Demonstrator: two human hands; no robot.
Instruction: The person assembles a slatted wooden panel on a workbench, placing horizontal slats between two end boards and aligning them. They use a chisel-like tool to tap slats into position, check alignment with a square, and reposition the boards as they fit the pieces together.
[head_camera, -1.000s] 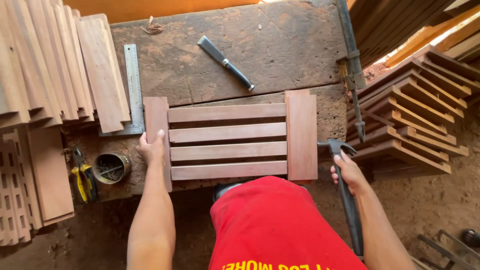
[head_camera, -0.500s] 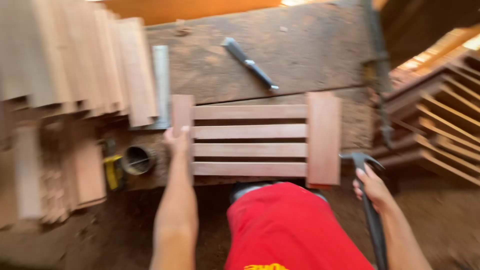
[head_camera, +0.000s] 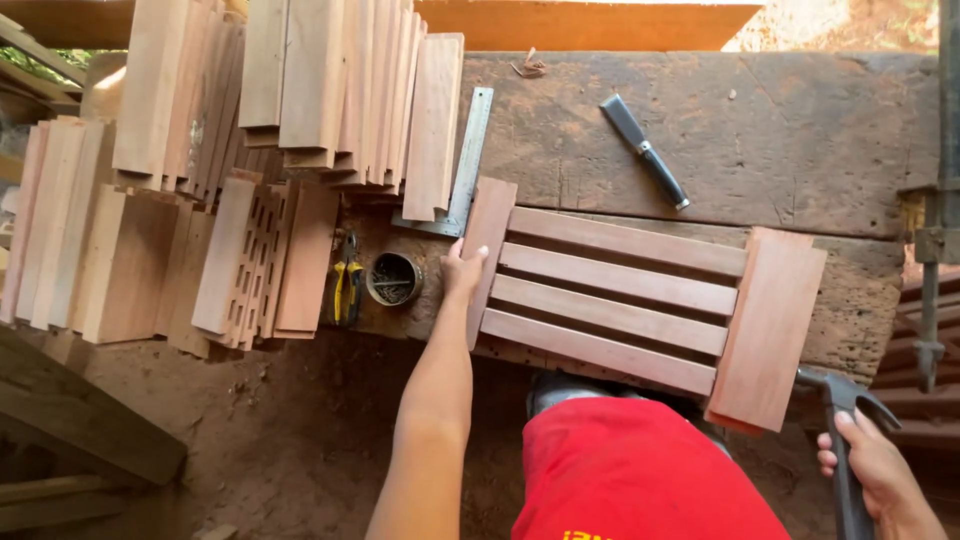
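Change: a second ago the panel lies square to the desk edge; now it sits skewed, its right end nearer the person and jutting past the edge. The view has also swung left, so more stacked boards show.
Left hand then: on the panel's left end piece, as now.
Right hand then: on the hammer beside the panel's right end, as now.
Panel: four slats between two broad end pieces, flat on the desk, right near corner overhanging.
Left hand: fingers closed on the outer edge of the panel's left end piece, thumb on top.
Right hand: wrapped round the hammer handle, just right of and below the panel's right end, not touching the panel.
Hammer: head up, close to the panel's near right corner; whether it touches the wood I cannot tell.
Knife: on the desk beyond the panel, well apart from it.
Square: steel, just beyond the panel's left end piece, partly under the boards.
Tin: round, holding nails, just left of the panel, beside the left hand.
Pliers: yellow grips, left of the tin.
Slotted pieces: left of the pliers.
Clamp: right of the panel, at the desk's edge.
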